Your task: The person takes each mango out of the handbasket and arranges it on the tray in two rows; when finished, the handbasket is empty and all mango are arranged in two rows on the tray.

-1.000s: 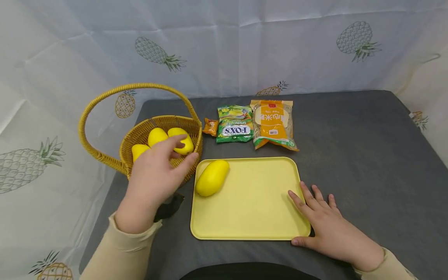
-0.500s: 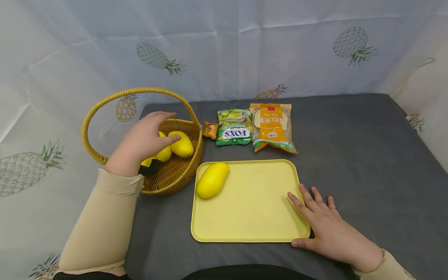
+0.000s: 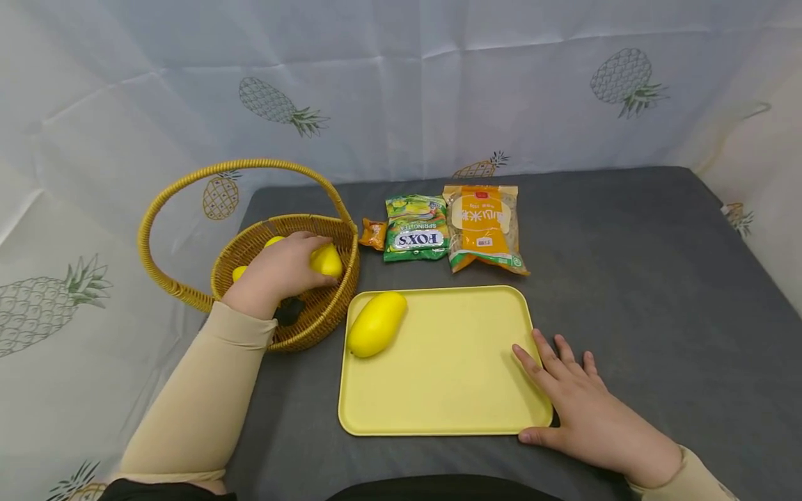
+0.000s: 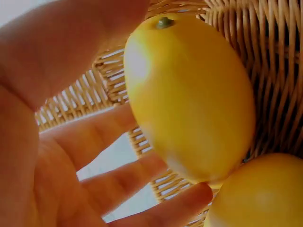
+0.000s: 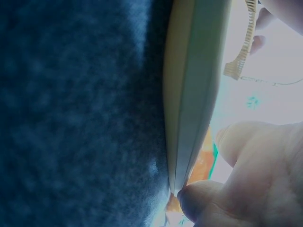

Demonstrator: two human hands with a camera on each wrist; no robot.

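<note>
Inside the wicker basket (image 3: pixel 313 332), my left hand (image 3: pixel 278 271) curls around a yellow mango (image 3: pixel 327 261). The left wrist view shows that mango (image 4: pixel 189 94) between the thumb and the fingers, some fingertips hidden behind it, and a second mango (image 4: pixel 265 194) below. Parts of other yellow mangoes (image 3: pixel 239 273) show beside the hand. Another mango (image 3: pixel 378 324) lies at the left end of the yellow tray (image 3: pixel 451 376). My right hand (image 3: pixel 583 410) rests with spread fingers at the tray's right edge. In the right wrist view, its fingertips (image 5: pixel 196 198) are beside the tray's rim (image 5: pixel 199 94).
Behind the tray lie a small orange packet (image 3: pixel 373 234), a green FOX'S bag (image 3: pixel 416 228) and an orange and clear bag (image 3: pixel 484 226). The basket's tall handle (image 3: pixel 250 164) arches over its opening. A pineapple-print cloth (image 3: pixel 401 104) hangs behind the grey table (image 3: pixel 658 299).
My left hand has come down into the basket and closed around the mango at its right side. My right hand and the tray stay in place.
</note>
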